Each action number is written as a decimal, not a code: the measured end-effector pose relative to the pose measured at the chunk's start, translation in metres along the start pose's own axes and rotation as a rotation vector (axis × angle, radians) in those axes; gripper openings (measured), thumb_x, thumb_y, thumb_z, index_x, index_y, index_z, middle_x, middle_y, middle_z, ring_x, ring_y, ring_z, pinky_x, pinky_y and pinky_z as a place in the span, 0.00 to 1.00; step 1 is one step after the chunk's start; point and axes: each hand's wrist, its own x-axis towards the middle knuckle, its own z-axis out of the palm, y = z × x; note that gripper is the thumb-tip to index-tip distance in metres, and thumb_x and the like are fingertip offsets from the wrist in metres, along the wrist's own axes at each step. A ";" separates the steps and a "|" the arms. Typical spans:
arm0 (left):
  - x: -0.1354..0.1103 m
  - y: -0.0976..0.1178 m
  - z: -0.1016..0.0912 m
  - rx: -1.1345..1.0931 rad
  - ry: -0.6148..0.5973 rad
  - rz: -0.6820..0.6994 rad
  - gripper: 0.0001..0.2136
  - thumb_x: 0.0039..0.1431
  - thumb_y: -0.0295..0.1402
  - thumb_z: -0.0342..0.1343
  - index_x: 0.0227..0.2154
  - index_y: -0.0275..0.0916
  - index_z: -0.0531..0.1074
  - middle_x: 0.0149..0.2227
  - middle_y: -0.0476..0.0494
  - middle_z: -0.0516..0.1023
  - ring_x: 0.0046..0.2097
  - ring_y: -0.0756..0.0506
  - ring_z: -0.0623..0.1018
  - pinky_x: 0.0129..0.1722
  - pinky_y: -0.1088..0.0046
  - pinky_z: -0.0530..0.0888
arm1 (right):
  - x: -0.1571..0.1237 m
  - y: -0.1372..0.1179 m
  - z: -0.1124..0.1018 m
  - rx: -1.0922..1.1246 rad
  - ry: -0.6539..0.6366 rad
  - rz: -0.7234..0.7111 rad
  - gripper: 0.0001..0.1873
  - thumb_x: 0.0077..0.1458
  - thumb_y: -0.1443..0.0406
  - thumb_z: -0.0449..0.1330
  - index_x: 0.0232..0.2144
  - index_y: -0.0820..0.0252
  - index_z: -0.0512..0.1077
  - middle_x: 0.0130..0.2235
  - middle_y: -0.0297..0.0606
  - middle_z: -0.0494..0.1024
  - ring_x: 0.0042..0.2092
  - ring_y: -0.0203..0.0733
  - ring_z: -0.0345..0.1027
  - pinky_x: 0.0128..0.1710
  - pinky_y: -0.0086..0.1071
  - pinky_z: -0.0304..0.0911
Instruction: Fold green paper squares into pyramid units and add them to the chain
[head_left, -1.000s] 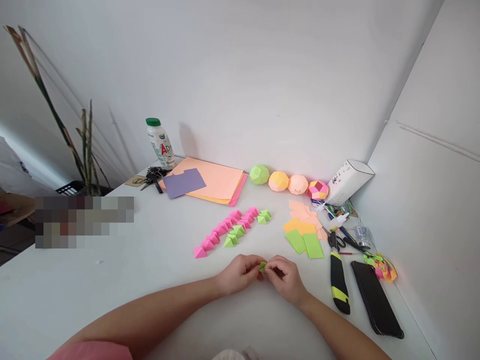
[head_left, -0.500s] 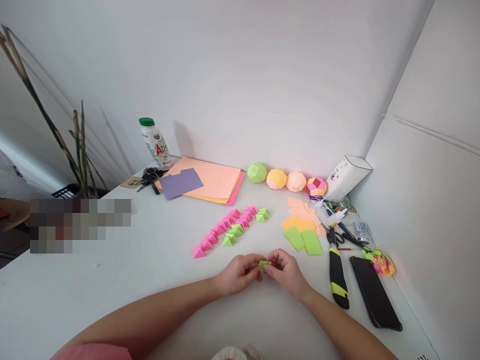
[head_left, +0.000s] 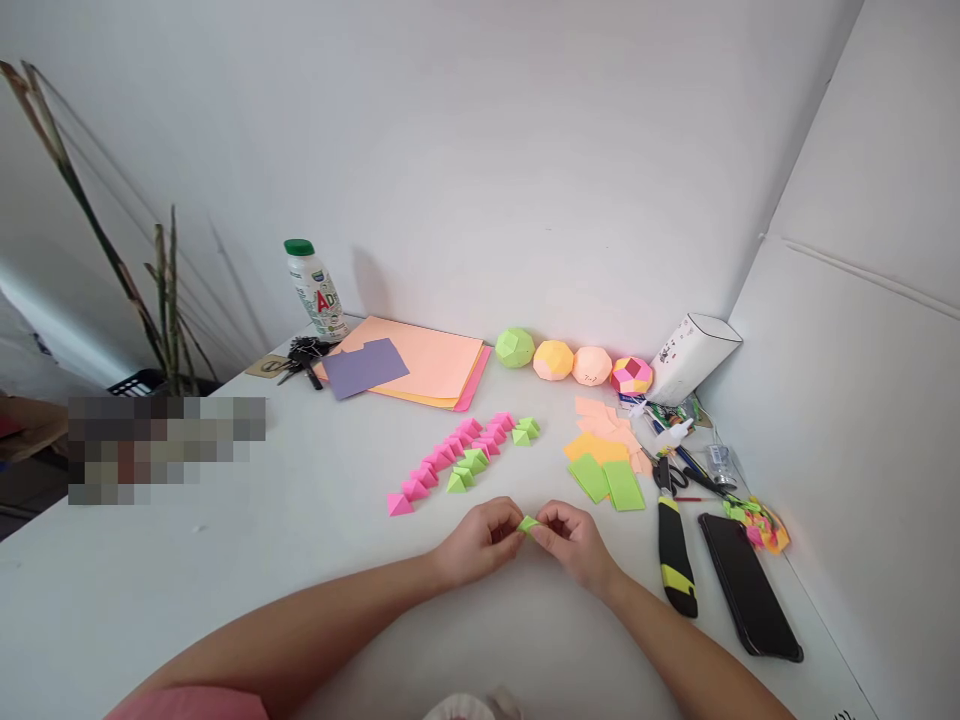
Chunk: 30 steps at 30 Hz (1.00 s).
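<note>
Close in, the left hand and right hand meet over the bench, their fingers pinching a small green folded piece between them, one hand at each side of it. To the right lie a black phone and, beside it, a cutter with a black and yellow handle.

Just beyond the hands, pink folded pieces run in a slanting row away from the left hand, with green folded pieces alongside. Right of these, two green paper rectangles overlap orange slips, and peach slips spread behind them.

Farther back, a purple sheet lies across a stack of larger peach paper. Near its left corner are keys and an upright white bottle with a green cap. Along the wall stand four faceted balls in a row: green, yellow-orange, peach and multicoloured. A white box leans at their right.
</note>
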 end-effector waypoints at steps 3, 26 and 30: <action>0.002 0.001 -0.001 -0.055 0.008 -0.017 0.06 0.51 0.26 0.52 0.21 0.36 0.67 0.26 0.50 0.66 0.25 0.54 0.63 0.23 0.78 0.62 | -0.001 0.002 0.001 -0.020 0.002 -0.031 0.14 0.51 0.57 0.60 0.23 0.60 0.65 0.23 0.29 0.61 0.25 0.33 0.52 0.24 0.28 0.51; -0.001 -0.003 0.001 -0.121 0.092 0.091 0.05 0.49 0.25 0.54 0.21 0.35 0.71 0.26 0.47 0.67 0.27 0.52 0.66 0.25 0.76 0.63 | -0.005 -0.005 0.011 -0.225 0.017 -0.146 0.04 0.44 0.72 0.53 0.22 0.59 0.65 0.25 0.32 0.64 0.25 0.35 0.55 0.24 0.28 0.53; 0.000 -0.003 0.001 -0.141 0.101 0.101 0.05 0.50 0.27 0.55 0.21 0.35 0.72 0.27 0.47 0.67 0.27 0.52 0.66 0.24 0.77 0.63 | -0.004 -0.004 0.010 -0.198 0.029 -0.122 0.03 0.44 0.71 0.54 0.22 0.60 0.65 0.24 0.31 0.63 0.25 0.34 0.54 0.23 0.28 0.53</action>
